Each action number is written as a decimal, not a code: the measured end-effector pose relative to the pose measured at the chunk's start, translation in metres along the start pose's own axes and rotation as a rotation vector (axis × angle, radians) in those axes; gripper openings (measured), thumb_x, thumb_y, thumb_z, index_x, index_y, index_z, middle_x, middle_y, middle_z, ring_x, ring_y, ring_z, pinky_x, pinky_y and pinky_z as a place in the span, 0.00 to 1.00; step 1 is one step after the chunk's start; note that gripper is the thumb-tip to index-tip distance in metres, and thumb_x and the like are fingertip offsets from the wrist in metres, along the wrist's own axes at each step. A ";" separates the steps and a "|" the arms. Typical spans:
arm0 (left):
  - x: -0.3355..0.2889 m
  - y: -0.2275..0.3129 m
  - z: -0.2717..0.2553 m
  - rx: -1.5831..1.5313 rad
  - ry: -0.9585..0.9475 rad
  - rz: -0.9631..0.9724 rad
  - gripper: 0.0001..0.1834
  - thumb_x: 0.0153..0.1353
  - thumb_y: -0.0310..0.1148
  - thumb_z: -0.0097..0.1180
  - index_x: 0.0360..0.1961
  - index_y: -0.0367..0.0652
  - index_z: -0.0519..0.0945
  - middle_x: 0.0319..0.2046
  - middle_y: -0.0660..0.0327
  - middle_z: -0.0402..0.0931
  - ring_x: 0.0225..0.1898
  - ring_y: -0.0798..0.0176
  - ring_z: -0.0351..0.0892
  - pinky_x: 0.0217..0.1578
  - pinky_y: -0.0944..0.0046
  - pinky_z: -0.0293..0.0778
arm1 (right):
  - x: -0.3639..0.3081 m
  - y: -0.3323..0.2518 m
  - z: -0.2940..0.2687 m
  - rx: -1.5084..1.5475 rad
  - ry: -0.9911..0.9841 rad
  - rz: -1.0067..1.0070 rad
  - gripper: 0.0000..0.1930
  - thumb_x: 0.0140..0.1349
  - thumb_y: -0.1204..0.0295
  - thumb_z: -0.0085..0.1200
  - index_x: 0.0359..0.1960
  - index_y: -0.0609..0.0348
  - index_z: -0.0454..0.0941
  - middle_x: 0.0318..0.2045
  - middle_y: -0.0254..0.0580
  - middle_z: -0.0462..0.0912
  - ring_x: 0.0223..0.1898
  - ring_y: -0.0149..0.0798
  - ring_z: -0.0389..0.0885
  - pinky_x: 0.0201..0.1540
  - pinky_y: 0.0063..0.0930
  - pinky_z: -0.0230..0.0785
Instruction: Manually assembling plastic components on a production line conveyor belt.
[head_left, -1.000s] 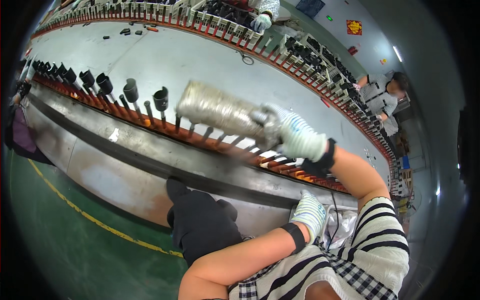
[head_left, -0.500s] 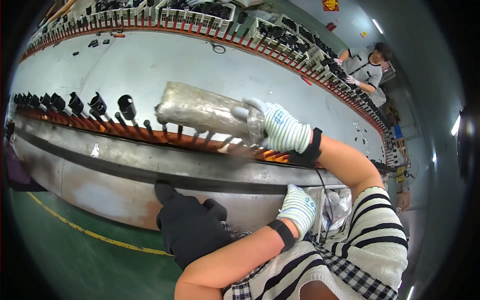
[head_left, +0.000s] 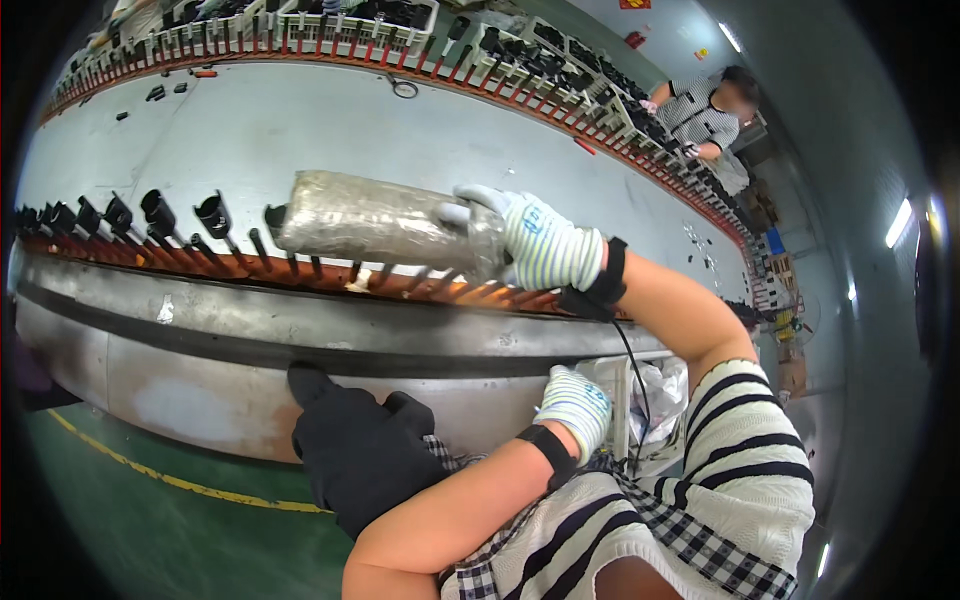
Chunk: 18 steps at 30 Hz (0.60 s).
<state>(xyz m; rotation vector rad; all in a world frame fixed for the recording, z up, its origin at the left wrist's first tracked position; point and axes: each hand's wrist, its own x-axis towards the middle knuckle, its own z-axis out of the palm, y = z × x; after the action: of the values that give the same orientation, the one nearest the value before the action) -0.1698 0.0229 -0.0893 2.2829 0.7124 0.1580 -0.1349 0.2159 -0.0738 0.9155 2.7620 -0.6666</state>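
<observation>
A long tapered roll wrapped in clear plastic film point(head_left: 365, 220) is held nearly level above the near row of posts. My right hand point(head_left: 545, 235), in a white glove with green stripes, is closed round its narrower right end. A black part point(head_left: 275, 218) shows at the roll's wide left end; whether they touch is hidden. To the left, several open black cup-shaped parts point(head_left: 213, 215) stand on upright posts. My left hand point(head_left: 575, 410), gloved alike, is closed low beside the bench edge, near a white crate point(head_left: 620, 425). Anything inside that hand is hidden.
A grey table point(head_left: 300, 120) lies behind the near posts, with scissors point(head_left: 403, 88) on it. Posts line its far edge, before baskets of black parts point(head_left: 420, 15). A co-worker point(head_left: 705, 110) stands far right. A dark padded thing point(head_left: 365, 450) is by the bench.
The whole view has shifted a little, so most things appear farther left. More of the black part shows at the roll's left end. My right hand keeps its grip.
</observation>
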 end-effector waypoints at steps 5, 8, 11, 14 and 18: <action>-0.002 -0.005 -0.003 0.025 -0.009 -0.016 0.13 0.65 0.33 0.55 0.42 0.43 0.90 0.41 0.55 0.89 0.46 0.52 0.86 0.47 0.51 0.72 | -0.006 0.003 -0.026 -0.122 0.115 -0.080 0.50 0.46 0.62 0.77 0.73 0.53 0.65 0.58 0.59 0.76 0.53 0.64 0.81 0.57 0.46 0.76; 0.000 -0.014 -0.004 0.027 0.009 -0.028 0.13 0.66 0.33 0.54 0.45 0.43 0.89 0.41 0.55 0.88 0.48 0.53 0.85 0.50 0.51 0.72 | -0.026 0.021 -0.025 -0.189 0.094 -0.067 0.47 0.50 0.60 0.75 0.73 0.49 0.66 0.62 0.61 0.72 0.55 0.63 0.80 0.59 0.45 0.75; -0.001 -0.026 -0.002 0.048 -0.015 -0.024 0.14 0.66 0.32 0.53 0.46 0.43 0.87 0.43 0.55 0.88 0.48 0.53 0.85 0.50 0.51 0.72 | -0.032 0.039 0.009 -0.021 0.065 0.044 0.45 0.52 0.60 0.74 0.74 0.47 0.67 0.66 0.61 0.70 0.58 0.63 0.79 0.62 0.45 0.74; 0.003 -0.039 0.007 -0.034 -0.096 0.006 0.14 0.66 0.32 0.52 0.45 0.44 0.88 0.43 0.55 0.88 0.48 0.53 0.85 0.51 0.50 0.72 | -0.020 0.041 0.005 -0.100 0.095 0.010 0.46 0.51 0.60 0.74 0.73 0.47 0.67 0.66 0.61 0.70 0.59 0.63 0.79 0.63 0.46 0.73; 0.004 -0.045 0.006 -0.004 -0.076 0.017 0.14 0.66 0.33 0.52 0.46 0.44 0.87 0.43 0.55 0.88 0.48 0.53 0.85 0.50 0.50 0.72 | -0.018 0.051 -0.016 -0.085 0.144 -0.031 0.47 0.47 0.62 0.76 0.72 0.51 0.68 0.65 0.60 0.71 0.59 0.63 0.79 0.61 0.44 0.75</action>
<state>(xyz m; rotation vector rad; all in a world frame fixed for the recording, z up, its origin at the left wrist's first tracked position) -0.1843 0.0478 -0.1249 2.2783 0.6530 0.0797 -0.0899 0.2498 -0.0727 0.9397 2.9109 -0.5013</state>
